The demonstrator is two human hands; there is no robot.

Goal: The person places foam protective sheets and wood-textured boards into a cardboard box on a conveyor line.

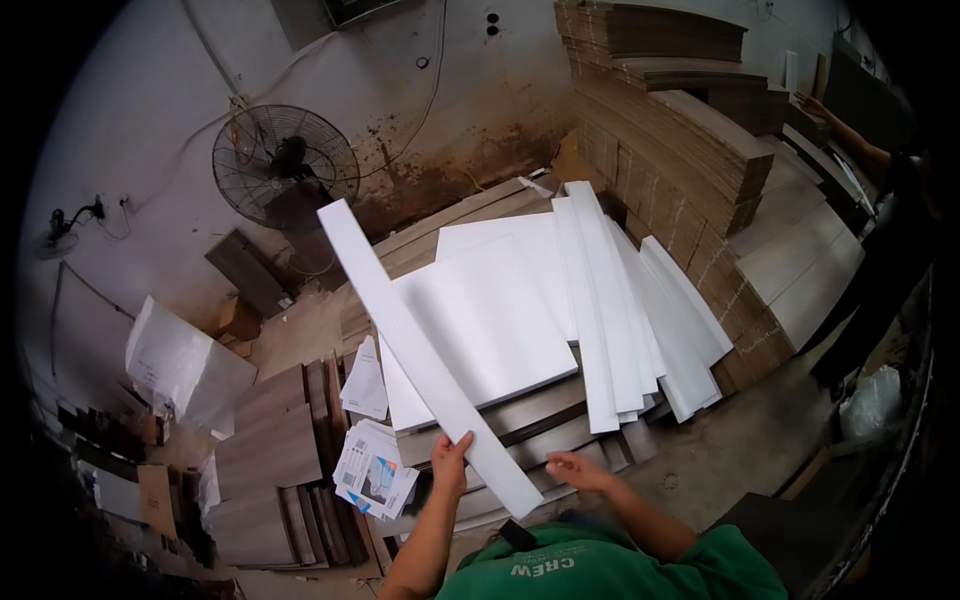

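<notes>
My left hand [450, 463] grips a long white foam strip [430, 360] near its lower end, thumb on top. The strip slants up to the far left, over the edge of large white foam sheets [490, 320]. My right hand [582, 470] is held apart from the strip, just right of its near end, fingers stretched out and holding nothing. Several more white foam strips [592, 320] lie fanned out to the right of the sheets. Brown panels [530, 405] lie stacked under the foam. Printed leaflets [375, 470] and white papers [365, 382] rest left of the strip.
Tall stacks of flat brown cardboard [665, 185] stand at the back right. A wire-caged fan [285, 165] is by the stained wall. Brown boards [270, 450] and a white wrapped block [185, 360] sit at left. Another person [890, 220] stands at far right, one arm raised.
</notes>
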